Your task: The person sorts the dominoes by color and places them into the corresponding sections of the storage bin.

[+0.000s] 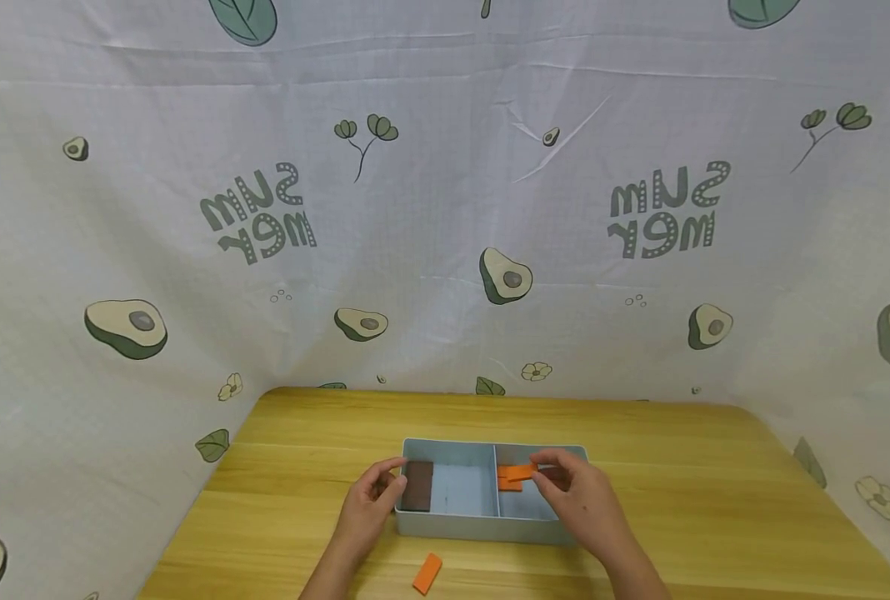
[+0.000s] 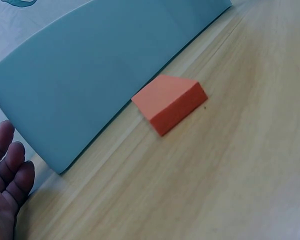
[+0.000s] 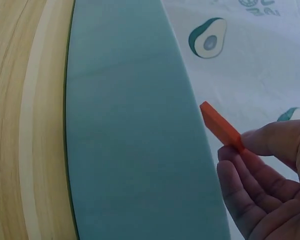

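Thumb and fingers of my right hand (image 1: 583, 500) pinch one end of a flat orange block (image 1: 521, 472). In the head view it is held over the right compartment of a light blue two-part box (image 1: 460, 527), above another orange block (image 1: 509, 485). The right wrist view shows the pinched orange block (image 3: 222, 126) just beyond the box's rim. My left hand (image 1: 370, 502) is at the box's left end, thumb and index fingertips at the rim, close to dark brown blocks (image 1: 417, 487) in the left compartment. Whether it bears on the box is unclear.
A loose orange block (image 1: 427, 574) lies on the wooden table (image 1: 302, 450) in front of the box. Behind the table hangs a white cloth (image 1: 430, 208) printed with avocados, which also runs along both sides.
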Demonstrator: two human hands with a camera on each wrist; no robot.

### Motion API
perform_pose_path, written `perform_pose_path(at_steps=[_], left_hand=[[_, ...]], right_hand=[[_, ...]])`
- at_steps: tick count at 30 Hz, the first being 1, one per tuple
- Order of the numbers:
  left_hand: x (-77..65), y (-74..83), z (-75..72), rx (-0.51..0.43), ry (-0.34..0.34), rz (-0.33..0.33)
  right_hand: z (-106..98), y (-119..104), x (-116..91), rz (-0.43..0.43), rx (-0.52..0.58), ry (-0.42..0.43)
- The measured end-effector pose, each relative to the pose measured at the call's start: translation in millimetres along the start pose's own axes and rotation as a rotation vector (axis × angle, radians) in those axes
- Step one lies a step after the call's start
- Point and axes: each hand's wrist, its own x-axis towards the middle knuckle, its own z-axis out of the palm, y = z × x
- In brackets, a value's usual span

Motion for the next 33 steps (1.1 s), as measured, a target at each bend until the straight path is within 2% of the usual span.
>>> perform_pose_path(at_steps=[7, 15, 24, 33], left_hand=[[1.2, -0.6, -1.0, 0.004, -0.002, -0.006], [1.1, -2.8, -1.2, 0.015, -0.007, -0.013], [1.1, -2.1, -0.4, 0.015, 0.000, -0.004], [1.1, -1.6, -1.2, 0.012, -0.001, -0.015]], right_hand=[[0.7, 8.0, 7.2, 0.042, -0.062, -0.004], [1.6, 9.7, 15.0, 0.057, -0.100, -0.051], [4.6, 7.8, 29.6, 0.058, -0.059, -0.054], [10.9, 12.0, 35.3, 0.105, -0.025, -0.037]])
